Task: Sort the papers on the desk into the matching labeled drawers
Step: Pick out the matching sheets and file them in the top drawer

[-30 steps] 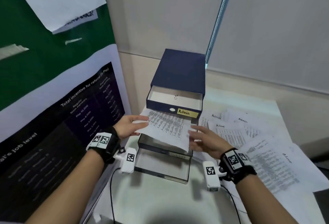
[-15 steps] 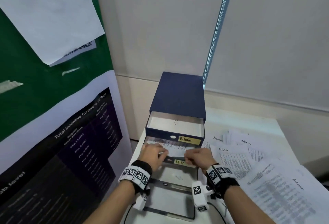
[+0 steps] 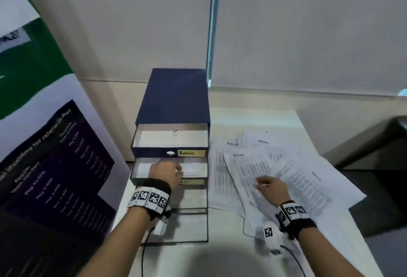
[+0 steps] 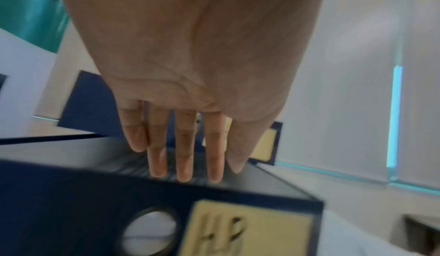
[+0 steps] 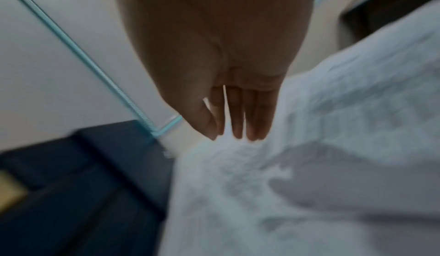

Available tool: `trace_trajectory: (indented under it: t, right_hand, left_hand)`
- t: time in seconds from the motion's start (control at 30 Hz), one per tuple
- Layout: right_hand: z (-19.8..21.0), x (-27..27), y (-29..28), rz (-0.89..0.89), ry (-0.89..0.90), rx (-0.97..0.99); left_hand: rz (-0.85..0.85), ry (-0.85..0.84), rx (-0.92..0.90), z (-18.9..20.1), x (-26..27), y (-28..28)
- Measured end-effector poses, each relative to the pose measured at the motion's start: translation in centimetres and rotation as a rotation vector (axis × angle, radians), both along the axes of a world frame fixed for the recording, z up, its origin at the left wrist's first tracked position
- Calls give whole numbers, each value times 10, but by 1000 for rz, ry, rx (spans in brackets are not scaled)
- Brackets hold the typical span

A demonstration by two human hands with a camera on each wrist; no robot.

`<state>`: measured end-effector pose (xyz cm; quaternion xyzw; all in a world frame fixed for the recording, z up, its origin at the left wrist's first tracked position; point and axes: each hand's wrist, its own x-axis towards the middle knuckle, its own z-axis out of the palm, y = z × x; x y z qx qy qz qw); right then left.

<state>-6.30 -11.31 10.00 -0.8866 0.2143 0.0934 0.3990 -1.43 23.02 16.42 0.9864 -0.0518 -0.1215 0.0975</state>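
Two hands work apart: left hand flat-fingered in the second drawer, right hand with straight fingers on overlapping papers, which may slide off the desk edge together.

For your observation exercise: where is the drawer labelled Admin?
In the head view, the Admin drawer sits pulled open atop the blue cabinet, left of the scattered papers.

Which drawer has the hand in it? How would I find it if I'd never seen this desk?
Find the dark blue drawer box against the wall, left of the spread papers. Its top drawer says Admin. Look just below: the second drawer is the one where the left hand lies flat on a printed sheet, and its yellow label reads HR.
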Motion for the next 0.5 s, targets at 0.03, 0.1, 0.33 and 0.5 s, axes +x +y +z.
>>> trace_trajectory:
  t: [0.03, 0.1, 0.33, 0.5]
  right_hand:
    - [-14, -8, -29, -2, 88, -157]
    - [-43, -25, -77, -25, 258, -320]
    - [-97, -84, -100, 392, 439, -420]
    - [-89, -92, -138, 300, 109, -195]
  left_hand:
    - [-16, -52, -69, 7, -2, -13]
    - [-62, -129, -263, 15, -9, -45]
    - [-161, 202, -456, -27, -24, -181]
    - [-90, 421, -250, -88, -33, -256]
